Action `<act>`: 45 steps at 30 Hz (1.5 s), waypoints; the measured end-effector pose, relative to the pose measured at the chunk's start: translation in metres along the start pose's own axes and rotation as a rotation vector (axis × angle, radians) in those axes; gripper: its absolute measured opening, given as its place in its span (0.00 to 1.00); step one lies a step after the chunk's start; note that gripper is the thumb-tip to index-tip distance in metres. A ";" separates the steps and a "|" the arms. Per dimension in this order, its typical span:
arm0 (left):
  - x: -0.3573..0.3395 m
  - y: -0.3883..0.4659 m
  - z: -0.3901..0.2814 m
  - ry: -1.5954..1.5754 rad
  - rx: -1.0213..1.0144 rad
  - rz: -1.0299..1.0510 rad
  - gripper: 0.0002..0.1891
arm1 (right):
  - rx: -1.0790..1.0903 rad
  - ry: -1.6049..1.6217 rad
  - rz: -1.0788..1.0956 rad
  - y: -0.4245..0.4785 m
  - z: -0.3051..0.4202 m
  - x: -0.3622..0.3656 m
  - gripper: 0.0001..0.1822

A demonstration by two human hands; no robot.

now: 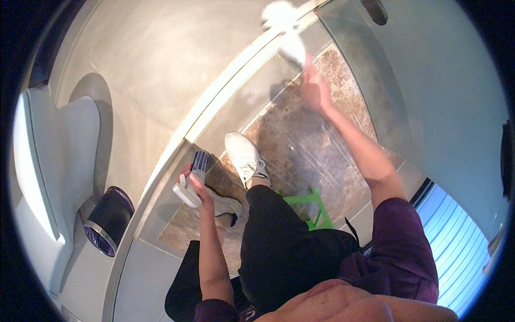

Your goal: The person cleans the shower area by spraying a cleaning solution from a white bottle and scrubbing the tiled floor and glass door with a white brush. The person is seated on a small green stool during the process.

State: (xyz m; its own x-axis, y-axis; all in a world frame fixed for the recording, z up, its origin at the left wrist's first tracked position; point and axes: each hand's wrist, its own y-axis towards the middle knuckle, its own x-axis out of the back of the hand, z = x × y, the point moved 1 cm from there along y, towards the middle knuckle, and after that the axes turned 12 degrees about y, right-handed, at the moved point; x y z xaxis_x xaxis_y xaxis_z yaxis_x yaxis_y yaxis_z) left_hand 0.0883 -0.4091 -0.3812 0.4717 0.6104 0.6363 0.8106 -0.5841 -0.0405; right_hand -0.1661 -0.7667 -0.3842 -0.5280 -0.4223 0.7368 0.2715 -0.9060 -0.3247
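Note:
My right hand (316, 89) is stretched out ahead over the shower floor, closed on a white object (293, 47) with a broad rounded end. Motion blur hides exactly what it is. Closer in, my left hand (206, 197) is wrapped around a white and dark-blue bottle-like object (200, 162), its striped dark part facing away from me. A curved white piece (187, 194), like a handle or trigger, sticks out at its near end. Below both hands are my white lace-up shoe (243, 155) and a second shoe (225, 204), partly covered by my left forearm.
A green plastic stool frame (320, 207) shows beside my leg. The brown marbled floor (289, 145) meets a raised, curved-looking threshold (225, 88). Beyond it stand a black wastebasket (108, 221) and a white toilet (52, 161). A glass panel (362, 80) rises on the right.

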 end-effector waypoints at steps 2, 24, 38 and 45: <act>0.001 -0.001 0.007 -0.003 -0.020 -0.041 0.09 | -0.023 -0.040 0.226 -0.051 0.030 -0.021 0.36; -0.002 -0.005 0.014 -0.021 0.026 -0.034 0.13 | -0.375 0.590 0.170 -0.058 0.025 -0.005 0.30; -0.004 -0.001 0.001 -0.122 0.026 -0.074 0.08 | -0.551 1.842 0.796 -0.102 -0.059 0.023 0.14; -0.003 0.000 -0.001 -0.032 0.010 -0.097 0.09 | -0.518 1.663 0.417 -0.069 -0.024 0.022 0.17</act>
State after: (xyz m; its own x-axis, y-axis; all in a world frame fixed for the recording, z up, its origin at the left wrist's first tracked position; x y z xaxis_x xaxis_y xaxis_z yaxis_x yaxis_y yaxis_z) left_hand 0.0869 -0.4113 -0.3826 0.4011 0.6807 0.6130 0.8566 -0.5158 0.0123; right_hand -0.2162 -0.7142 -0.3597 -0.7607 0.1121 -0.6394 0.5032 -0.5204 -0.6899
